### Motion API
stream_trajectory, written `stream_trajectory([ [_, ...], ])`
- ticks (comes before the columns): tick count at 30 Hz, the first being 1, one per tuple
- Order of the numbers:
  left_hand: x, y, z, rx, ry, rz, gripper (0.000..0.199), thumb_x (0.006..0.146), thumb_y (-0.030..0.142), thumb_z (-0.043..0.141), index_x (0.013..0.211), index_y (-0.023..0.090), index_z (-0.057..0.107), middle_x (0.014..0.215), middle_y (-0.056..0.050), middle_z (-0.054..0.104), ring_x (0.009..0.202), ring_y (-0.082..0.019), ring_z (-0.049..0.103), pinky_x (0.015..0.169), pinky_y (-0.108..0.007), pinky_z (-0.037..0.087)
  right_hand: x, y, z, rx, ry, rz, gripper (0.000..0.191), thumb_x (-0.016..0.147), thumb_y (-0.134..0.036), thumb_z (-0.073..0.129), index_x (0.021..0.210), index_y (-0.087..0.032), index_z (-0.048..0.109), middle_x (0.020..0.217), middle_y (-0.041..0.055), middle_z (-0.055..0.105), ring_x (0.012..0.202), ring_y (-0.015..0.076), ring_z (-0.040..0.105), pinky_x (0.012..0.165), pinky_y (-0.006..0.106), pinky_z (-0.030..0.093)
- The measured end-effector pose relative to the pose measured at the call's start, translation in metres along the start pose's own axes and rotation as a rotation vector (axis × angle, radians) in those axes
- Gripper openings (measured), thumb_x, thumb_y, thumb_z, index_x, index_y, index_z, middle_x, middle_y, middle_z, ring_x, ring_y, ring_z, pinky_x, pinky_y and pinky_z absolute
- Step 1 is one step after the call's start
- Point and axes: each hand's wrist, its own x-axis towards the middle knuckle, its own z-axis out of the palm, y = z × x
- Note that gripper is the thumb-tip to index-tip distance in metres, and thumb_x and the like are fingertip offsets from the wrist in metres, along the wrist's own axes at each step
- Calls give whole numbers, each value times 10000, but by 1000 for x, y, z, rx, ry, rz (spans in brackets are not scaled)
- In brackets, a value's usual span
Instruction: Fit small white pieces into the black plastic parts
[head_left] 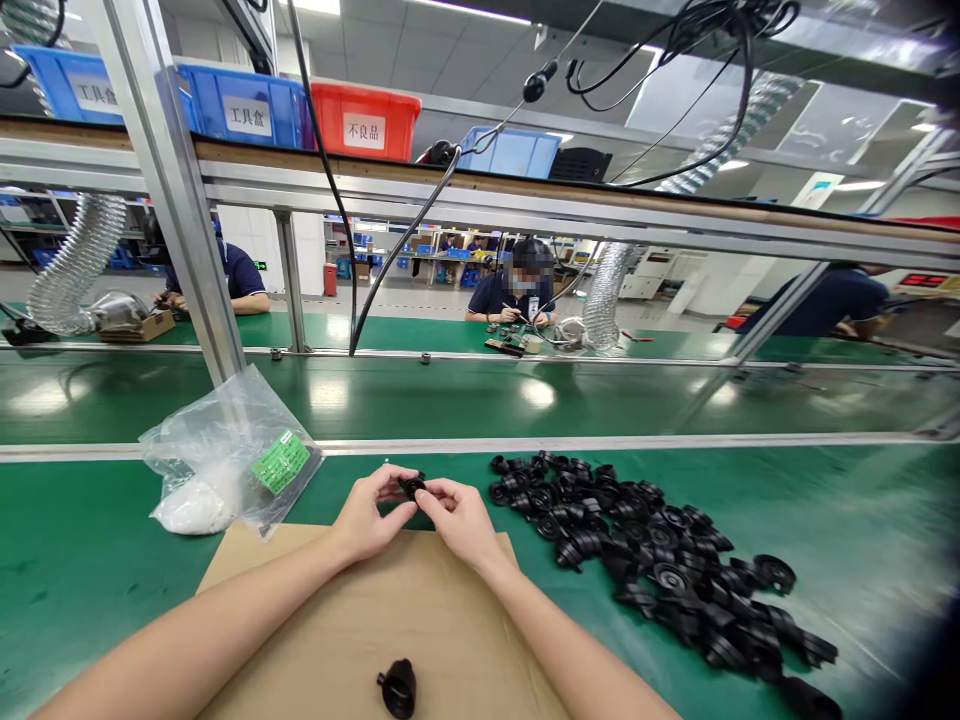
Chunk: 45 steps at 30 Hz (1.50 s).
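Between my two hands, over the far edge of a brown cardboard sheet (360, 600), is a small black plastic part (412, 487). My left hand (373, 515) grips it from the left with thumb and fingers. From the right, the fingertips of my right hand (459, 520) pinch the same part. Its shape is mostly covered by my fingers. Nearer to me, a black cup-shaped plastic piece (399, 688) with a small side stub lies on the cardboard. To the right of my right hand, a heap of black plastic parts (660, 545) spreads over the green table.
A clear plastic bag (232, 460) with a green label and white contents lies to the left. Behind it rises a metal post (169, 180). Blue bins (244, 105) and a red bin (364, 120) stand on the shelf above. Hanging cables (405, 250) drop ahead. Co-workers sit across the conveyor (450, 395).
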Motion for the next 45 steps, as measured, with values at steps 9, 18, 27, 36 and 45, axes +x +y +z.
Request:
stream_trajectory([
  [9, -1, 0, 3, 155, 72, 9, 144, 894, 188, 605, 1031, 185, 653, 936, -35, 731, 797, -159, 701, 694, -247, 571, -4, -1, 2, -309, 86, -198, 207, 906, -307, 622, 938, -180, 781, 717, 14, 674, 569, 135, 530, 551, 248, 403],
  [18, -1, 4, 2, 136, 75, 3, 137, 856, 182, 609, 967, 183, 689, 872, -30, 740, 744, -163, 699, 661, -247, 557, -7, -7, -1, -388, 82, -281, 156, 920, -265, 602, 893, -193, 738, 720, 6, 643, 618, 147, 560, 591, 257, 416],
  [27, 1, -2, -2, 180, 12, -55, 148, 886, 239, 633, 1018, 199, 690, 934, -40, 749, 844, -193, 714, 767, -300, 581, -3, -8, -6, -603, 67, -224, 132, 910, -248, 615, 861, -204, 730, 711, 4, 659, 641, 162, 600, 623, 267, 428],
  [36, 13, -41, -41, 714, 151, -38, 289, 856, 103, 615, 1129, 191, 652, 1161, -116, 650, 1134, -317, 596, 1026, -524, 495, 6, -10, -53, -1243, 122, 96, 338, 947, -138, 545, 1250, -167, 691, 1101, 95, 670, 848, 227, 689, 665, 301, 466],
  [45, 15, -43, -44, 801, 64, -4, 259, 890, 118, 596, 1111, 210, 695, 1071, -109, 634, 1073, -304, 590, 979, -489, 497, 5, 16, -17, -1092, -131, -38, 398, 1044, -230, 475, 1417, -262, 610, 1090, 64, 625, 866, 205, 669, 704, 277, 470],
])
